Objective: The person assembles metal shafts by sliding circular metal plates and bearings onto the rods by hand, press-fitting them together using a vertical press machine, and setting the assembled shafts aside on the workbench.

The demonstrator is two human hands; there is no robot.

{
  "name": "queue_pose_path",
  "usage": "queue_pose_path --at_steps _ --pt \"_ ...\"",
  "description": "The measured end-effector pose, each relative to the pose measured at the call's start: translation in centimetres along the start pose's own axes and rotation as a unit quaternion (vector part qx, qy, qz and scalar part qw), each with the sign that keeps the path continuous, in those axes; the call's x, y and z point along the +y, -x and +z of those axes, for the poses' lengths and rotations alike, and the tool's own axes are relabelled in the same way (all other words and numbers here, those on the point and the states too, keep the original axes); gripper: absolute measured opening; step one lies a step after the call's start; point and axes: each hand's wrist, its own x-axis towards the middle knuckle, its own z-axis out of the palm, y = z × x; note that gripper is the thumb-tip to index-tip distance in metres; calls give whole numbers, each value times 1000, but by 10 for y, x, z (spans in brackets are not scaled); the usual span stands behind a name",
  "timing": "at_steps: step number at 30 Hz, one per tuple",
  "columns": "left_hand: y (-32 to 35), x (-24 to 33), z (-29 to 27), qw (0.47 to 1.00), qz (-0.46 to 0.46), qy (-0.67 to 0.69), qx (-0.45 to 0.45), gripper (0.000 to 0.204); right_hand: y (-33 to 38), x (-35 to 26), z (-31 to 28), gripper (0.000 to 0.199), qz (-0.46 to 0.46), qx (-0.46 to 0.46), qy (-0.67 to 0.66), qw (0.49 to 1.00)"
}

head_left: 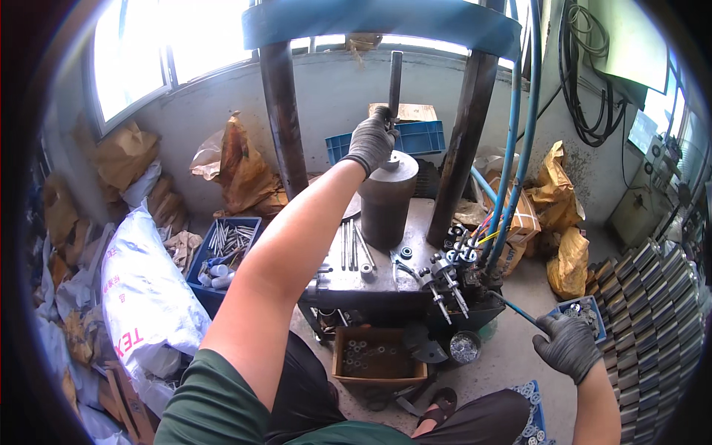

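My left hand (373,141), in a grey glove, reaches forward and is closed around the lower part of an upright dark metal bar (396,78). Below it stands a thick metal cylinder (387,204) on the steel table (341,278) of a press frame. At the right, my gloved right hand (569,345) is closed on the end of a thin blue lever (517,307) that comes from the valve assembly. Several metal rods (348,245) and small rings lie beside the cylinder. My left hand hides the bar's lower end.
Dark posts (285,119) and a blue crossbeam (386,22) frame the table. Blue hoses (519,148) run down its right side. A blue bin of metal pins (256,222) stands left. A box with rings (343,374) sits below. Stacked metal parts (653,311) rise at right.
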Motion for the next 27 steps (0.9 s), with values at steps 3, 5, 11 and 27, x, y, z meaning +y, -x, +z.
queue_pose_path --at_steps 3,5,11,27 --pt "6 4 0 999 -29 -24 -21 39 -4 -6 -1 41 -35 -28 -37 998" --pt "7 -3 13 999 -35 3 -24 43 -7 -12 4 42 -66 -70 -17 995" --pt "5 -60 45 988 -49 148 1 27 3 -20 16 36 -40 -10 -35 999" --pt "20 -26 24 985 -80 145 -51 23 64 -31 89 12 64 106 -113 986"
